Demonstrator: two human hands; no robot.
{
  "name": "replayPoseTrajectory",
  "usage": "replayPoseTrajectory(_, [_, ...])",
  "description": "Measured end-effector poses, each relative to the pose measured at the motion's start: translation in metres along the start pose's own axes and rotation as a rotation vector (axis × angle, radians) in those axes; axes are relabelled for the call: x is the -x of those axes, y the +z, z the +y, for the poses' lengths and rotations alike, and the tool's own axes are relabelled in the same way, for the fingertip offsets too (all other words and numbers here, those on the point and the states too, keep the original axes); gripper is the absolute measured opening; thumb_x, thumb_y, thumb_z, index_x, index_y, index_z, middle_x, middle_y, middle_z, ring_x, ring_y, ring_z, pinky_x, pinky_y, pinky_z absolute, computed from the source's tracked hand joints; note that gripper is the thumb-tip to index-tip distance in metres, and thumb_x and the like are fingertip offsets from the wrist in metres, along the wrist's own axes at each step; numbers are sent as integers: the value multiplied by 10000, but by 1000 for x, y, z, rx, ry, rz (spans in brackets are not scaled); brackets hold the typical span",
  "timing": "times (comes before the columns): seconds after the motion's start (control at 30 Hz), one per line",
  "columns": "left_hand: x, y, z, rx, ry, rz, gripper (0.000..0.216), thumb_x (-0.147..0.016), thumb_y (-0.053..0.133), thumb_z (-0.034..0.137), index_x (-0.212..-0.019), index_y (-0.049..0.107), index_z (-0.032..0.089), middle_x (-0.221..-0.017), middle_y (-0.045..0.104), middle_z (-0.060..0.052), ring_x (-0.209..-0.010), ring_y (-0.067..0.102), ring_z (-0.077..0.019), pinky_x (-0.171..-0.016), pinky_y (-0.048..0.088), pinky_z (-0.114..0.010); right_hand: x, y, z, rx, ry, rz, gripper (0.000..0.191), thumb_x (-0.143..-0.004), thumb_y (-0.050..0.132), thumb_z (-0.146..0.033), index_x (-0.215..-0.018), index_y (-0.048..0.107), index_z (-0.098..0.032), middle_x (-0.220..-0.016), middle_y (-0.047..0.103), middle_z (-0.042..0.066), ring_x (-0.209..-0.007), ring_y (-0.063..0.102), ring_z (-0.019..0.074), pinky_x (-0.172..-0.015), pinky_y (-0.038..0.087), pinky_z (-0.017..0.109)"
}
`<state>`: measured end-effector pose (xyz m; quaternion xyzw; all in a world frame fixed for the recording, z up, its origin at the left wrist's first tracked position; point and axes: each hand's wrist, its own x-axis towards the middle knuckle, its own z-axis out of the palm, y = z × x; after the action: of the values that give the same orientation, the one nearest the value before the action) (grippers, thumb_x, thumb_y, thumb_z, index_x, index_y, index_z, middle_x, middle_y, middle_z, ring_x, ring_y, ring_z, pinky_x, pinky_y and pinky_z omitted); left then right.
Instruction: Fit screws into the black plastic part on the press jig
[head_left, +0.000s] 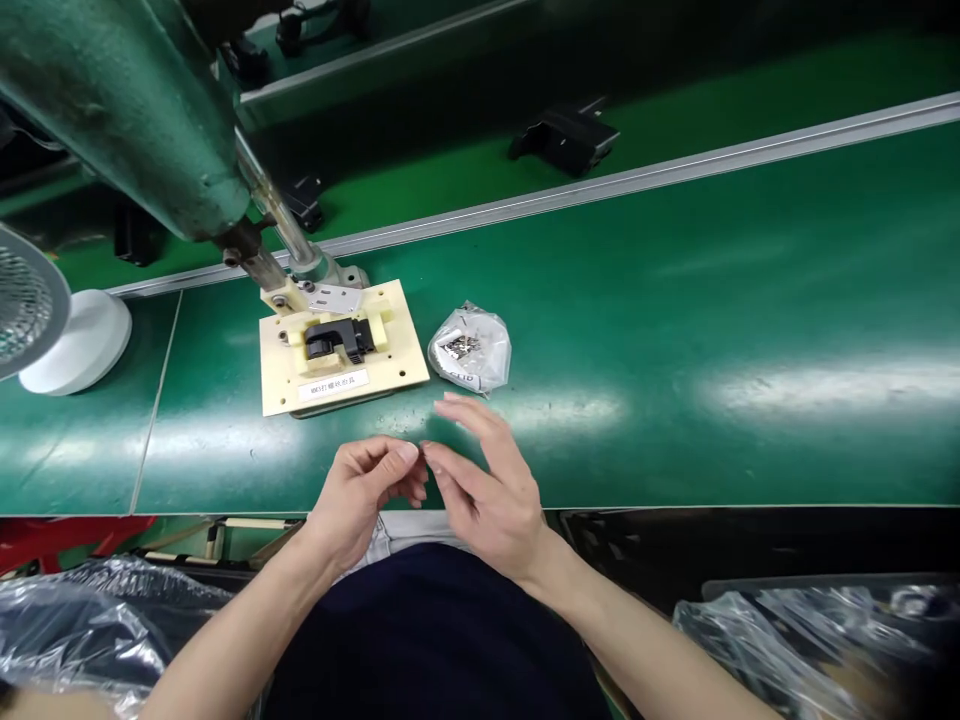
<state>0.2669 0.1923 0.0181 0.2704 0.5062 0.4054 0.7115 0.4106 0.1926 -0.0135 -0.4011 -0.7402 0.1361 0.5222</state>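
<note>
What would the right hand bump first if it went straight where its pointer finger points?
Probably the left hand: its thumb tip is just ahead of the right hand. I can't tell whether they touch.

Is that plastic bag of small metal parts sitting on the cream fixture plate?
No, the plastic bag lies on the green workbench, to the right of the cream fixture plate.

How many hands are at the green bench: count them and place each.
2: the left hand and the right hand, close together at the near side of the bench. No others show.
</note>
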Motion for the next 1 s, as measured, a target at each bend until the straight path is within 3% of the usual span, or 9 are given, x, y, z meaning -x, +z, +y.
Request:
replayPoseTrajectory(0.1, [2, -6, -2, 42, -37, 27, 333, -614, 821, 399, -648, 663, 108, -585, 586, -22, -528, 511, -92, -522, 439, -225, 0, 6, 6, 68, -168, -37, 308, -796, 528, -13, -1020, 619, -204, -1155, 605, 122, -1171, 529, 286, -857, 536, 491])
replayPoseTrajectory(0.17, [2, -10, -3, 66, -37, 49, 310, -601, 831, 372, -656, 674, 109, -581, 589, -21, -524, 508, -89, -514, 430, -218, 0, 8, 7, 30, -189, -58, 313, -801, 539, -13, -1041, 611, -199, -1123, 619, 122, -1151, 544, 278, -858, 534, 476])
replayPoseTrajectory(0.27, [2, -13, -4, 77, -8, 98, 304, -591, 831, 368, -641, 675, 112, -549, 573, -14, -508, 494, -84, -500, 421, -212, 1, 11, 3, -160, 40, -80, 262, -839, 560, -70, -1059, 611, -204, -1116, 621, 109, -1066, 595, 243, -845, 546, 423])
replayPoseTrajectory(0.4, [2, -15, -6, 34, 76, 157, 310, -607, 808, 391, -632, 671, 115, -563, 576, -18, -513, 487, -84, -492, 424, -213, 2, 10, -4, -404, 418, -137, 95, -886, 555, -192, -920, 642, -210, -1047, 634, 76, -950, 630, 202, -848, 543, 387])
replayPoseTrajectory(0.57, [3, -18, -10, -48, 147, 159, 283, -656, 775, 388, -644, 673, 125, -557, 552, -5, -519, 482, -86, -496, 424, -212, 1, 13, -6, -468, 503, -177, 68, -874, 581, -232, -858, 642, -204, -1031, 628, 76, -958, 618, 205, -882, 515, 391])
replayPoseTrajectory(0.73, [5, -21, -15, -208, 255, 173, 238, -735, 715, 357, -663, 678, 132, -609, 563, -7, -550, 484, -85, -529, 425, -208, 2, 21, -9, -395, 467, -144, 75, -857, 575, -159, -813, 617, -202, -998, 621, 57, -905, 621, 185, -838, 522, 361])
replayPoseTrajectory(0.87, [7, -21, -19, -330, 332, 215, 177, -792, 661, 312, -758, 707, 144, -720, 596, -25, -649, 530, -104, -595, 452, -209, 5, 29, -12, -186, 290, -11, 122, -828, 569, -75, -826, 584, -196, -994, 603, 68, -911, 615, 187, -795, 540, 346])
replayPoseTrajectory(1.0, [9, -21, -26, -305, 403, 188, 178, -830, 625, 299, -902, 732, 176, -856, 644, -49, -794, 588, -137, -701, 490, -227, 8, 41, -12, -72, 125, 90, 169, -810, 558, -27, -863, 563, -188, -992, 598, 93, -948, 611, 212, -782, 553, 366])
